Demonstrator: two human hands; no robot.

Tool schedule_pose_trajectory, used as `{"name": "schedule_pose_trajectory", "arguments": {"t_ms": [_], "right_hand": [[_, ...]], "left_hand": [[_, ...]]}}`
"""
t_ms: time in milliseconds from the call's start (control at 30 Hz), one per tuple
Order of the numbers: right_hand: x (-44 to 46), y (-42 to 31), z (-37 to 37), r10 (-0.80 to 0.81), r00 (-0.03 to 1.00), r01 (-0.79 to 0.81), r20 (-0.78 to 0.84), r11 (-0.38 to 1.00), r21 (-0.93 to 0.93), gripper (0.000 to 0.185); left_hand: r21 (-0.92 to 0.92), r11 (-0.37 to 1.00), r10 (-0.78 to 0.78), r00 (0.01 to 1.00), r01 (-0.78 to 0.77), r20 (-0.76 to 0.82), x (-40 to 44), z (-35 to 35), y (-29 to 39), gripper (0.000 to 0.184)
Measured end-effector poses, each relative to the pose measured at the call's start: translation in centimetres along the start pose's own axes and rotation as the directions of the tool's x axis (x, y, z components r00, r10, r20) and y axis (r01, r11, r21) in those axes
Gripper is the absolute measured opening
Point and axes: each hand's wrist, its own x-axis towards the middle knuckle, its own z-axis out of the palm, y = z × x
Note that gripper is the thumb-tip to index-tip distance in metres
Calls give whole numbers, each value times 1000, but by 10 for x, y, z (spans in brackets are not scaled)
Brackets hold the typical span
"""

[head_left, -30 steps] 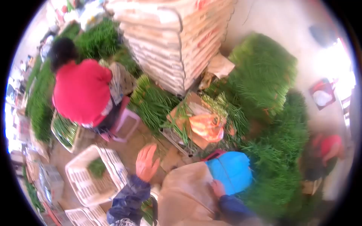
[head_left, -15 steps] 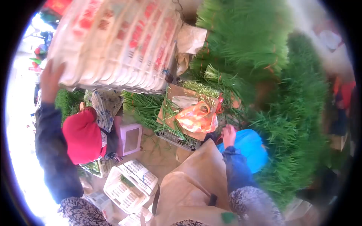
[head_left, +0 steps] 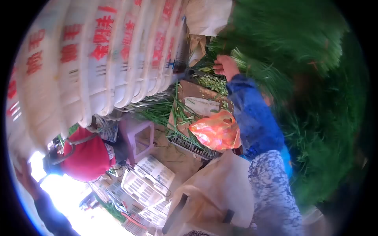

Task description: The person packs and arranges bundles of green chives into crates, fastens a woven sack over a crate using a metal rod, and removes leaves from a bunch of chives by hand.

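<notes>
A tall stack of nested white plastic baskets (head_left: pixel 88 82) with red printed characters fills the upper left and leans over the scene. My left hand (head_left: pixel 24 171) is dim and partly cut off at the far left, by the end of that stack; its fingers cannot be made out. My right hand (head_left: pixel 226 67) reaches forward past the wooden board (head_left: pixel 188 88), its fingers stretched to the left with nothing visible in them. Beside it lie the pale cut ends of a bundle of green stalks (head_left: pixel 238 58). Chopped pale green pieces (head_left: pixel 211 84) lie just below this hand.
An orange plastic bag (head_left: pixel 217 131) sits on the board, above a dark crate (head_left: pixel 189 147). Piled greens (head_left: pixel 323 118) cover the right side. A person in a red top (head_left: pixel 88 157) is at lower left, near a lilac stool (head_left: pixel 136 135) and white baskets (head_left: pixel 147 181).
My right hand has moved forward from beside the blue item to the bundled stalks. The basket stack has shifted left and nearer in view, and my left hand has dropped lower at the left edge.
</notes>
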Motion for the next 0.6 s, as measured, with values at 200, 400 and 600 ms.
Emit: {"name": "schedule_pose_trajectory", "arguments": {"t_ms": [200, 400, 600], "right_hand": [[139, 45, -9, -401, 904, 333, 149, 443, -832, 40], [213, 2, 13, -500, 828, 371, 254, 149, -917, 48], [279, -2, 6, -726, 650, 307, 224, -19, -952, 33]], "left_hand": [[632, 370, 769, 606, -681, 204, -9, -24, -1, 42], [597, 276, 791, 531, -753, 305, -27, -9, 39, 40], [608, 343, 753, 597, -716, 279, -38, -10, 38, 41]]}}
